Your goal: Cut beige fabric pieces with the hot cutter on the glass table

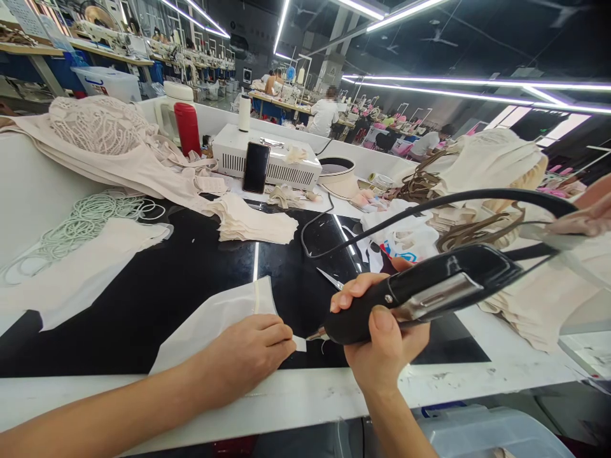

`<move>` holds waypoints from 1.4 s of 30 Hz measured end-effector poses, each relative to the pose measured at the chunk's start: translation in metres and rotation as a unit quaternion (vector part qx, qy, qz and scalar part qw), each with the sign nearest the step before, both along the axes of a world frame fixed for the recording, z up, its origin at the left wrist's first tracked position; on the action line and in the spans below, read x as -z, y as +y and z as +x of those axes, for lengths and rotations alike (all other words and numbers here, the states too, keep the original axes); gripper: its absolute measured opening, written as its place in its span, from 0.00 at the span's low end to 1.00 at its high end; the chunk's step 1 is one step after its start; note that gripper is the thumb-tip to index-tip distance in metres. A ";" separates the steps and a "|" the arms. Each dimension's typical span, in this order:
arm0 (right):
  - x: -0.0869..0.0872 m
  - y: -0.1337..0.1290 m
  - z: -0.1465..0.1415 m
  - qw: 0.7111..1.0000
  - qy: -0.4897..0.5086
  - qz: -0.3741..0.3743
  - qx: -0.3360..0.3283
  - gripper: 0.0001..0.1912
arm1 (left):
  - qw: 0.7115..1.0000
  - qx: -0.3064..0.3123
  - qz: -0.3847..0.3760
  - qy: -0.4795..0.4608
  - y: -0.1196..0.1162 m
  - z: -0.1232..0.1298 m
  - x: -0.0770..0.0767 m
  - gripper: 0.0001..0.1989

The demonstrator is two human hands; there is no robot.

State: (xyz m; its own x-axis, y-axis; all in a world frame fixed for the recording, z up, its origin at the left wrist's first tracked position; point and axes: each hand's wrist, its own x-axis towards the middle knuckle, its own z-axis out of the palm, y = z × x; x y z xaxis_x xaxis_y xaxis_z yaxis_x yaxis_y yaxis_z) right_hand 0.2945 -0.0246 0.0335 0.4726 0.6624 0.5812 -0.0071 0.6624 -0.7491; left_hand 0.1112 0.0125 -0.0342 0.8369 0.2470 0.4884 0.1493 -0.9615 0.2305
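My left hand (251,353) is closed in a pinch on a white fabric piece (210,318) at the table's front edge. A narrow end of it sticks out past my fingertips. In my closed right hand (386,337) is a black corded handheld tool (443,286) with a silver metal plate on its side. Its thin metal tip points left, close to that narrow end; whether they touch I cannot tell. Behind the tool lies a pair of scissors (330,278), partly hidden. The black cord (429,203) loops from the tool's rear over the table.
A stack of cream fabric pieces (258,219) lies mid-table. A phone (256,167) leans on a white vented box (291,166). Pale green cord (90,219) and beige garments (95,146) are at left, fabric piles (491,159) at right. Another hand (589,210) shows at the right edge.
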 end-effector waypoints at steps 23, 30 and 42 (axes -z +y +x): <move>-0.001 -0.011 -0.003 1.000 -0.001 -0.016 -0.019 0.23 | 1.000 0.002 0.017 -0.021 0.001 0.002 -0.004 0.13; -0.001 -0.011 -0.001 1.000 -0.015 -0.017 -0.006 0.23 | 1.000 0.009 -0.021 -0.007 0.002 -0.001 -0.006 0.12; -0.003 -0.009 0.002 1.000 0.000 -0.010 -0.008 0.24 | 0.999 -0.001 -0.043 0.015 0.007 -0.009 -0.007 0.10</move>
State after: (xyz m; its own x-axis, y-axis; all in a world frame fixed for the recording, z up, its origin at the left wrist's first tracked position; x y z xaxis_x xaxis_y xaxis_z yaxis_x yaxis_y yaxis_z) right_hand 0.2963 -0.0335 0.0360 0.4624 0.6808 0.5681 -0.0180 0.6477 -0.7617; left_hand 0.1022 0.0190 -0.0273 0.8501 0.2883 0.4407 0.1586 -0.9382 0.3077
